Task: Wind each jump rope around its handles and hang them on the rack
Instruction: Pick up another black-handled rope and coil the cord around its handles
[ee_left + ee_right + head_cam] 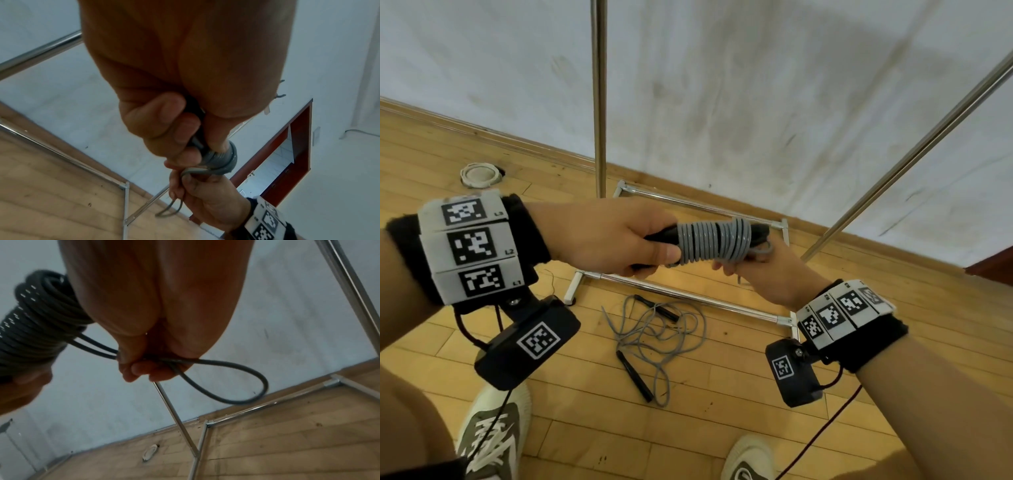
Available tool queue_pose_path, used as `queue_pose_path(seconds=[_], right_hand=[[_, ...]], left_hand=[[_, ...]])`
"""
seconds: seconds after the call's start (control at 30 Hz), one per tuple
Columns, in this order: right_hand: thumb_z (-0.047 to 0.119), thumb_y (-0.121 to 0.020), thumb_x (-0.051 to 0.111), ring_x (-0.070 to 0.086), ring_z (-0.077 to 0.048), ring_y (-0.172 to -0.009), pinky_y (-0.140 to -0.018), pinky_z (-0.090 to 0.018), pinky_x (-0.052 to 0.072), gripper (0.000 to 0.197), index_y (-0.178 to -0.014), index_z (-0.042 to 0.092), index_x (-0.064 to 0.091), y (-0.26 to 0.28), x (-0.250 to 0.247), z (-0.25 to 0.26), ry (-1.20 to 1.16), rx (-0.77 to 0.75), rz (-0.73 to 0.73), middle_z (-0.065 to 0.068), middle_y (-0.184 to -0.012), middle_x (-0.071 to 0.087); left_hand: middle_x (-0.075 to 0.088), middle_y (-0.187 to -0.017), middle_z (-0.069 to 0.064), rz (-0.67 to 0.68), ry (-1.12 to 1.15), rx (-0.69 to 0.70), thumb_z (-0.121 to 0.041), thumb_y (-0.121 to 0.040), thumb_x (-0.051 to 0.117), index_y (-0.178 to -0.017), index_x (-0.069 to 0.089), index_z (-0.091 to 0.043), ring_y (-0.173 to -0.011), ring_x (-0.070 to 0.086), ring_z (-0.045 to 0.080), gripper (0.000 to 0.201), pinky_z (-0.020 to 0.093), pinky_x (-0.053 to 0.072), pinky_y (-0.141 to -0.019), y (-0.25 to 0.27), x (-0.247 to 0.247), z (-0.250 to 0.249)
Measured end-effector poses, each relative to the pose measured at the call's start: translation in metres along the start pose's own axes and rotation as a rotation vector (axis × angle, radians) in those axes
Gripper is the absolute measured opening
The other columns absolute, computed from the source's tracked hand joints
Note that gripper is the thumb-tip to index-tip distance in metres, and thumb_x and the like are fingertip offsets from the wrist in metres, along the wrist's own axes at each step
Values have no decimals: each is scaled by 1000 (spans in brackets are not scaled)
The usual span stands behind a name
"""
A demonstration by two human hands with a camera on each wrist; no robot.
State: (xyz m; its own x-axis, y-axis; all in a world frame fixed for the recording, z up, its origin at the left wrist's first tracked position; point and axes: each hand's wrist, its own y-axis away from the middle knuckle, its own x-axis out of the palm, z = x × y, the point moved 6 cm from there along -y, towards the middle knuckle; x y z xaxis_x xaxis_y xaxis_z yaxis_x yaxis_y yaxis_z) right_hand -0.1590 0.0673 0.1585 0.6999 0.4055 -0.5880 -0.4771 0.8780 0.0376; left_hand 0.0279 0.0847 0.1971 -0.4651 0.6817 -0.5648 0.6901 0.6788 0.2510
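Left hand [616, 236]: curled round the black handles [661, 236] of the wound jump rope [714, 241], thumb on the first grey coils.
Right hand [763, 274]: fingers pinch the rope's end loop [236, 384] — it juts out past the fingertips.
Wound rope: held level between both hands, above the rack [599, 102] base.
Second jump rope [654, 339]: loose and tangled on the wooden floor [722, 394] — just in front of the rack's bottom bar.
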Motion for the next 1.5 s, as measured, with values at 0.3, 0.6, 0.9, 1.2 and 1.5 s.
queue_pose_path(seconds=[0.3,0.6,0.9,1.2,1.5], right_hand=[[18,-87,72,57,-14,-65,-66,-35,53,14,-76,15,63,-9,0,-17,454,20,93,3,-70,64],[18,-93,59,44,-10,-60,-63,-28,40,16,-79,12,63,-10,-1,-7,29,259,125,6,-63,50],[11,-97,58,65,-15,-57,-64,-35,59,5,-92,8,59,-8,-2,11,-161,286,-7,0,-66,67],[14,-99,56,53,-7,-50,-46,-24,47,7,-94,10,59,-6,-1,20,-396,240,-195,3,-64,65],[57,-85,62,42,-8,-44,-42,-23,39,40,-73,19,71,-2,-2,10,-561,281,-223,0,-56,55]], left_hand=[[57,-62,-7,246,-73,-83,-27,-101,50,-89,53,-18,-55,48,11,16,25,44,-55,0,27,9],[61,-75,-5,226,-443,-204,-41,-100,47,-84,49,-30,-62,55,10,20,30,50,-60,-12,38,27],[58,-79,-4,-95,-549,-241,-40,-100,47,-89,46,-27,-64,57,11,18,23,41,-51,-27,14,32],[60,-73,-3,-354,-379,-176,-36,-100,49,-82,46,-28,-55,55,10,19,18,37,-42,-33,-9,23],[60,-60,-6,-369,136,-54,-27,-101,48,-87,55,-23,-46,49,6,17,21,44,-43,-31,-12,7]])
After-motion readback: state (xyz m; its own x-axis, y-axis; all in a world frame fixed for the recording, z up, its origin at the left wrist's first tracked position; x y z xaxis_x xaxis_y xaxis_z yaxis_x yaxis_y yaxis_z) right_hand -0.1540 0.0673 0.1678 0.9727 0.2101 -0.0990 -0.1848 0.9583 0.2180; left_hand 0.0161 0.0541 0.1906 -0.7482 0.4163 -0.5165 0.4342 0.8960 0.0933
